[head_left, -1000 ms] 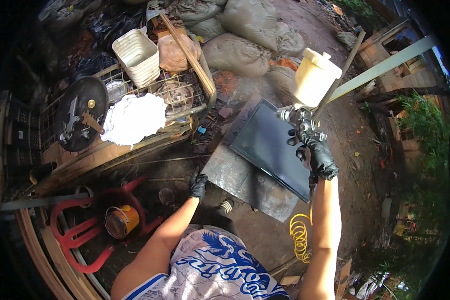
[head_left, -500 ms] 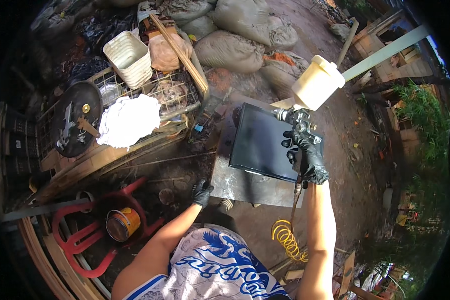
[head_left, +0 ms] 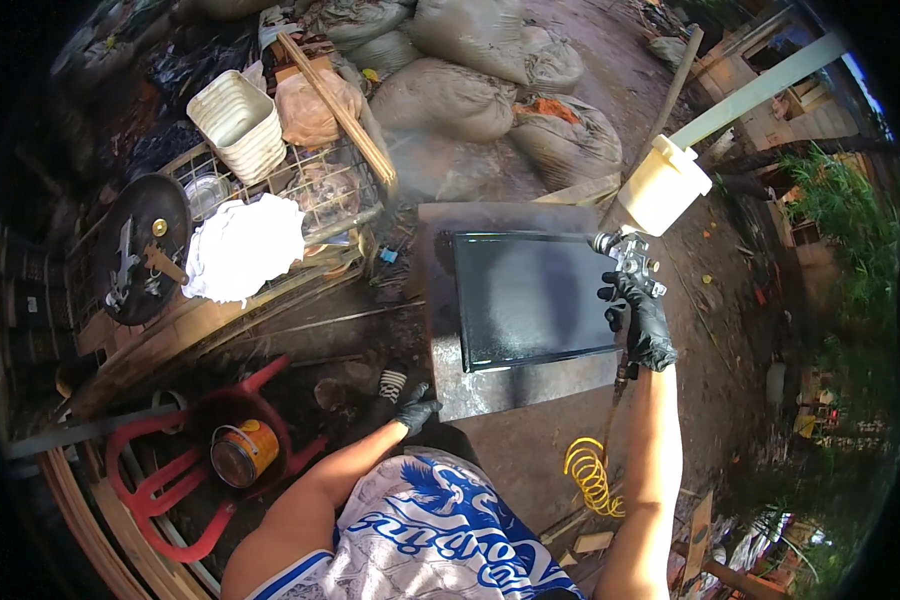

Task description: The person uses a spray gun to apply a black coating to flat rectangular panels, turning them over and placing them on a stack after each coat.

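In a black glove, my right hand point(head_left: 649, 325) is closed around a spray gun point(head_left: 630, 262) with a cream cup point(head_left: 664, 186) on top. The gun is over the right end of a black rectangular panel point(head_left: 530, 300) with a raised rim and a wet-looking shine. Under the panel lies a flat grey-brown board point(head_left: 530, 387). Beside the board's near left corner is my gloved left hand point(head_left: 417, 411), its fingers apart and holding nothing. Whether it touches the board's edge I cannot tell. A yellow coiled hose point(head_left: 592, 478) hangs below the gun.
At left, a wire-mesh crate point(head_left: 335, 185) bears a white tub point(head_left: 235, 125), a white cloth point(head_left: 245, 248) and a dark round lid point(head_left: 150, 250). An orange paint can point(head_left: 245, 452) rests in a red plastic chair point(head_left: 150, 485). Filled sacks point(head_left: 460, 100) lie beyond the board.
The board and panel have turned counterclockwise. My right hand has moved the spray gun to the right and slightly nearer. My left hand has shifted slightly right and nearer.
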Available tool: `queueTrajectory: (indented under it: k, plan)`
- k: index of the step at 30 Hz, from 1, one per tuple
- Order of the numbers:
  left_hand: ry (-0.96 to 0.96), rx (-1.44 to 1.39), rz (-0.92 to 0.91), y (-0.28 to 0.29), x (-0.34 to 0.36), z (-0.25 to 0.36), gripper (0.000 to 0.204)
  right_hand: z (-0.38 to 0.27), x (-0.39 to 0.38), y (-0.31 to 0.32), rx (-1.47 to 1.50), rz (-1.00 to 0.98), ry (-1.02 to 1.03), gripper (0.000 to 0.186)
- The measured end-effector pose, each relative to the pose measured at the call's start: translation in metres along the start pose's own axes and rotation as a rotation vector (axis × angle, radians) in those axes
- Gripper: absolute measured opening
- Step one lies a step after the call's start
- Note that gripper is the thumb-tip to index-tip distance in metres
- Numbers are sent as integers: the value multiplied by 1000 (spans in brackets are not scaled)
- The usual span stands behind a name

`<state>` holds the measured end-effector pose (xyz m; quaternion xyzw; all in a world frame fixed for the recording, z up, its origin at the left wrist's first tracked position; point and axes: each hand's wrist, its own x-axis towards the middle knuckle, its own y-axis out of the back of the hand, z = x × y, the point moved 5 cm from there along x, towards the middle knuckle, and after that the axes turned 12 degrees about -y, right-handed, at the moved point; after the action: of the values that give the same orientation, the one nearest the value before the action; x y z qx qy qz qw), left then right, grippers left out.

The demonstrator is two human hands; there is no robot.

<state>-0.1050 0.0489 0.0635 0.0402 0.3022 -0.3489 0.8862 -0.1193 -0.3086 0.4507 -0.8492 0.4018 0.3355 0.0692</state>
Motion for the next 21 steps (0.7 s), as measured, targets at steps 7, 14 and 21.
queueTrajectory:
  k: [7,14,21]
  plan:
    - [-11,-133,-107,-6,16,-32,74,-12,12,51,-9,101,40,35]
    - [-223,-118,55,-6,17,10,50,-19,33,114,-48,248,62,36]
    - [-328,156,-47,-14,26,2,26,-28,11,115,-19,368,286,31]
